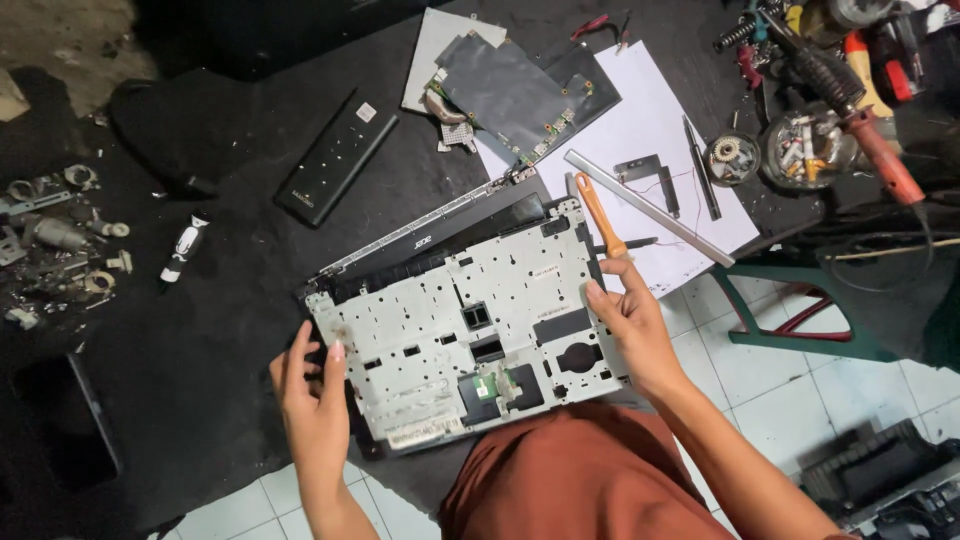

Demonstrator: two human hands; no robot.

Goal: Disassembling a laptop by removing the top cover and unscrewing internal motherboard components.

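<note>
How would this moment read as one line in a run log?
left hand: grips laptop chassis left edge | right hand: on right edge, holds orange-handled screwdriver | motherboard: lies apart

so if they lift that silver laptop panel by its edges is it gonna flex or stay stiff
The silver panel is thin and full of cutouts, so it would probably flex a little, which may be why the left hand and right hand grip opposite edges. It looks light for its size. The small green board on it seems fragile.
</note>
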